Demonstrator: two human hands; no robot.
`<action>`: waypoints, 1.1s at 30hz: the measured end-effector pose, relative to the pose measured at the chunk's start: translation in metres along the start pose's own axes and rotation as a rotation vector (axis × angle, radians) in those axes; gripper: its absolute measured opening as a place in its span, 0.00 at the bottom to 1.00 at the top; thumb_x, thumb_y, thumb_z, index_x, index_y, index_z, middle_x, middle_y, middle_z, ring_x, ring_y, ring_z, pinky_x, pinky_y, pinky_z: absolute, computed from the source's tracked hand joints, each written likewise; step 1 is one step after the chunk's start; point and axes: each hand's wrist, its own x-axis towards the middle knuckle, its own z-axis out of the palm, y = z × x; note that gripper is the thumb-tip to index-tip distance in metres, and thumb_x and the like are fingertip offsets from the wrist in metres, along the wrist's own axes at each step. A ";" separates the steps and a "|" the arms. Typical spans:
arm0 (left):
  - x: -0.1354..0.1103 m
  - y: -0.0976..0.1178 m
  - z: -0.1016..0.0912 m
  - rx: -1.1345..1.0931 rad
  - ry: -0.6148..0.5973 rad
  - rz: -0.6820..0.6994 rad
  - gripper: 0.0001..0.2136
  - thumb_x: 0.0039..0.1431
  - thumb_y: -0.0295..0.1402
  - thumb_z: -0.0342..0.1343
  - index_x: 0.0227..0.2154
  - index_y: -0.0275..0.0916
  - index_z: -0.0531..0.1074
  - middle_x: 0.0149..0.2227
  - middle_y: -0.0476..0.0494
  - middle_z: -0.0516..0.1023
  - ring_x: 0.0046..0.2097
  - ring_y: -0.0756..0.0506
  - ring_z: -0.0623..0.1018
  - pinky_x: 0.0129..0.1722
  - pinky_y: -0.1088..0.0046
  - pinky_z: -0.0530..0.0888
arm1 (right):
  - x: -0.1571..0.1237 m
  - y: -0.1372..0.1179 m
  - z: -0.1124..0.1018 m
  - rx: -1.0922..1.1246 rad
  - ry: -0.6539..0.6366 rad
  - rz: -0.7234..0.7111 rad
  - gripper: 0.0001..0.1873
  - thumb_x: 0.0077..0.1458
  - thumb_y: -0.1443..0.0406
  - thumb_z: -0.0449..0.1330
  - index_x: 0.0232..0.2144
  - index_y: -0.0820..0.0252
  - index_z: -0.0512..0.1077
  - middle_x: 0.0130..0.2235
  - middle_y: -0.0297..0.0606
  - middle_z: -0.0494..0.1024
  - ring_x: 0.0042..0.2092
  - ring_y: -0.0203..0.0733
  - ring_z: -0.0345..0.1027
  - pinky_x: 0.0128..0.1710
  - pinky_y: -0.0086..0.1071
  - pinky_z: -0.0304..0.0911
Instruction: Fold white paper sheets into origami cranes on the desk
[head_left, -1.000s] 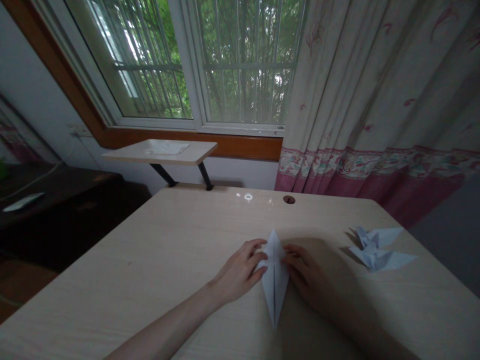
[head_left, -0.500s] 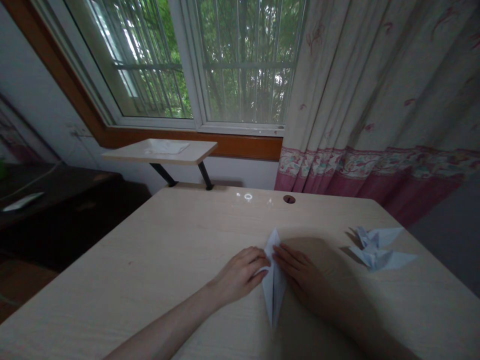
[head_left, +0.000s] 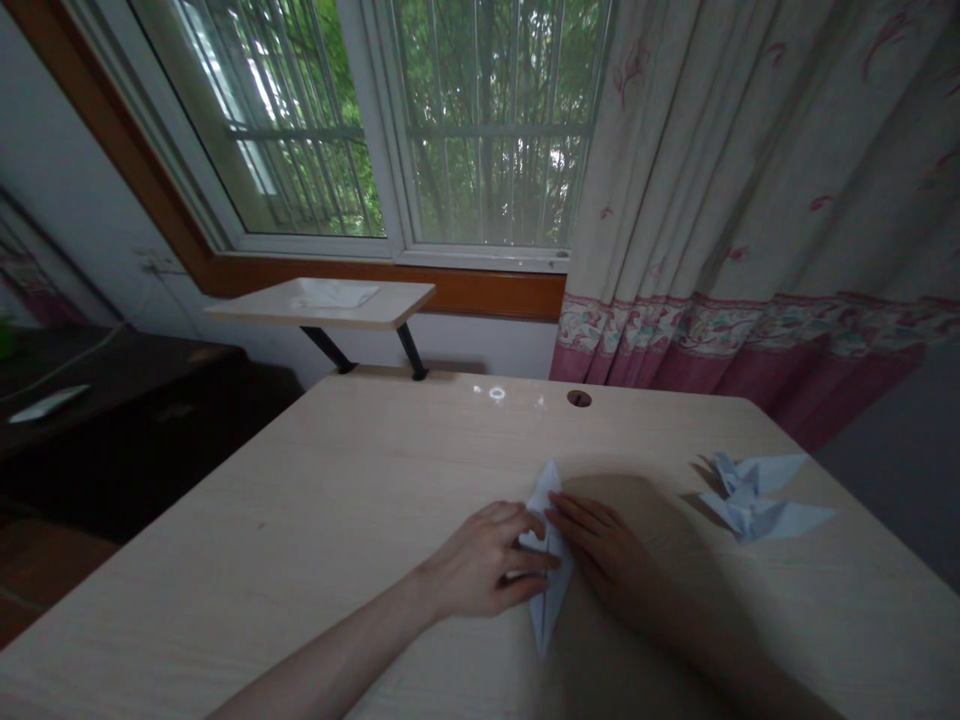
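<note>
Comprises two bare human arms [head_left: 360, 632], visible from the forearms to the fingertips. On the left, has a long, slim, smoothly contoured left forearm [head_left: 322, 660], bare down to the lower edge of the head view, narrowing gently into a slender wrist [head_left: 433, 590], then broadening into a bare, lightly built left hand [head_left: 480, 560] with narrow fingers [head_left: 534, 562]. On the right, has a bare right hand [head_left: 611, 560] of similarly slender build, plus a bare right forearm [head_left: 712, 655], dim with shadow and soft at the outline. Shows finer surface detail too dark and small to tell.
</note>
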 end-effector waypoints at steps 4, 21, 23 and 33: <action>-0.001 -0.001 0.002 0.024 0.023 -0.015 0.11 0.67 0.40 0.54 0.47 0.48 0.77 0.47 0.43 0.74 0.49 0.42 0.73 0.51 0.61 0.68 | -0.002 -0.001 0.003 0.023 0.031 0.068 0.27 0.60 0.72 0.52 0.59 0.52 0.67 0.60 0.42 0.71 0.59 0.46 0.65 0.57 0.48 0.64; -0.001 -0.004 0.005 0.091 0.101 -0.121 0.10 0.66 0.41 0.56 0.44 0.45 0.78 0.48 0.44 0.77 0.50 0.42 0.75 0.50 0.61 0.68 | -0.003 -0.006 0.003 -0.072 0.153 0.042 0.20 0.61 0.71 0.50 0.51 0.59 0.74 0.55 0.46 0.75 0.56 0.49 0.69 0.54 0.50 0.68; -0.002 -0.005 0.006 0.089 0.096 -0.115 0.12 0.64 0.44 0.58 0.44 0.45 0.77 0.47 0.45 0.77 0.49 0.42 0.75 0.50 0.61 0.67 | -0.001 -0.008 -0.001 -0.057 0.129 0.029 0.21 0.60 0.72 0.50 0.51 0.58 0.74 0.54 0.45 0.76 0.55 0.48 0.71 0.53 0.48 0.69; -0.003 -0.007 0.008 0.091 0.107 -0.117 0.13 0.60 0.43 0.61 0.45 0.44 0.76 0.47 0.44 0.79 0.50 0.40 0.75 0.52 0.60 0.68 | 0.003 -0.016 -0.015 -0.091 0.068 0.044 0.19 0.60 0.72 0.49 0.48 0.59 0.75 0.50 0.45 0.79 0.50 0.48 0.74 0.50 0.46 0.70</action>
